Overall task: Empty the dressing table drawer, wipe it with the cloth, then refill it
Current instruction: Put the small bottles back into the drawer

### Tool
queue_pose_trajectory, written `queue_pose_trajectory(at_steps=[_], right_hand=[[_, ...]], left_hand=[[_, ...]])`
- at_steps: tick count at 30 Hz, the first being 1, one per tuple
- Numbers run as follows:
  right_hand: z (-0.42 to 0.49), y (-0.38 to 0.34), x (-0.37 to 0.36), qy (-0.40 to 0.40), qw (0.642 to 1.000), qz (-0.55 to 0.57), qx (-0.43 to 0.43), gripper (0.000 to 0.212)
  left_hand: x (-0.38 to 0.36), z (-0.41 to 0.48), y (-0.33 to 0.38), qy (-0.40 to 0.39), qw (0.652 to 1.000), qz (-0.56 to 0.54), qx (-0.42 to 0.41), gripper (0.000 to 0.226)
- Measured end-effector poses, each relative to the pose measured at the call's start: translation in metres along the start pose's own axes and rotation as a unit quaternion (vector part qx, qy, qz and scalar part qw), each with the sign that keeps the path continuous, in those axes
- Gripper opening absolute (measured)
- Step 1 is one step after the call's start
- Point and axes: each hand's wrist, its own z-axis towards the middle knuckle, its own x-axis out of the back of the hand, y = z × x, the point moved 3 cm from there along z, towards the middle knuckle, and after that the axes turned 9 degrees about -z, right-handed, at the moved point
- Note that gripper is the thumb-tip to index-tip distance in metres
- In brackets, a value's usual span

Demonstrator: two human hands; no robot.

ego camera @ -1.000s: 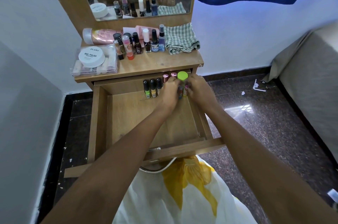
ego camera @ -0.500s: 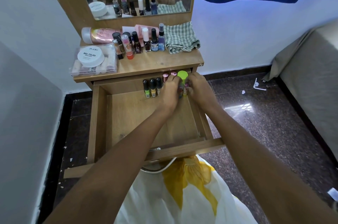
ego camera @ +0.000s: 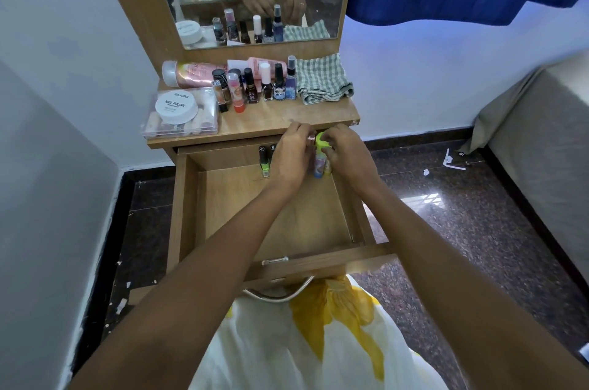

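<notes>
A small wooden dressing table stands in a white-walled corner on a dark speckled floor, its mirror reflecting the person's arms, a blue curtain hanging to the right. On the counter [ego camera: 287, 121] wait a row of nail polish bottles [ego camera: 264, 83], a clear box [ego camera: 181, 112] with a white jar on top, two pink tubes lying flat, and the checked cloth [ego camera: 322, 78] bunched at the far right corner. The drawer [ego camera: 274, 217] is pulled fully out; its floor is bare except along the back wall, where a few dark-capped bottles [ego camera: 265, 157] stand upright in a line. Both hands work at the right end of that line: the left hand [ego camera: 291, 155] curls over it from the left, fingers bent over something I cannot make out, while the right hand [ego camera: 345, 150] has its fingers closed on a green-capped bottle [ego camera: 320, 152], held upright with its long axis vertical. The refill looks partway done. The remaining stock lies straight ahead and above, the left hand slightly nearer those counter bottles.
</notes>
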Motion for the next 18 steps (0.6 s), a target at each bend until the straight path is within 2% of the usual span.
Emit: queue_pose_trajectory(at_steps=[10,14,18], right_hand=[[0.038,-0.061,0.012,0.029,0.998,0.044,0.046,0.022],[0.062,-0.084,0.014,0.029,0.996,0.059,0.061,0.023],[0.086,-0.105,0.010,0.021,0.995,0.063,0.074,0.027]], left_hand=[[0.077,0.019,-0.007,0.107,0.994,0.014,-0.030,0.022],[0.110,0.030,-0.017,0.154,0.988,0.007,-0.027,0.016],[0.134,0.043,-0.033,0.179,0.984,0.004,-0.006,0.022]])
